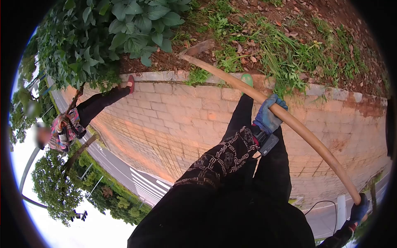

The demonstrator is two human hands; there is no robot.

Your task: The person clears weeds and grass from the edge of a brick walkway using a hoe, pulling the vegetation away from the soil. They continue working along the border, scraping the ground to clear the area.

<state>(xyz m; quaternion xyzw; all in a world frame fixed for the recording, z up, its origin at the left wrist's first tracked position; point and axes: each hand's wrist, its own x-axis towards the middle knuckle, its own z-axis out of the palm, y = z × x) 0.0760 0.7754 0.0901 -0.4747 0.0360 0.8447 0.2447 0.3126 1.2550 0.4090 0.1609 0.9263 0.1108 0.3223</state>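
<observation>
Blue-gloved left fingers (pixel 276 100) wrap the long tan wooden shaft (pixel 309 136), nearer its flat brown ten-o'clock head (pixel 200 48); blue-gloved right hand (pixel 359 208) clasps its four-o'clock end.

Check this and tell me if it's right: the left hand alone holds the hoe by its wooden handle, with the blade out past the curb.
Not quite: the left hand is not alone. The head view shows the right hand gripping too, near the handle's end. So both hands hold the hoe by its wooden handle, with the blade out past the curb.
</observation>
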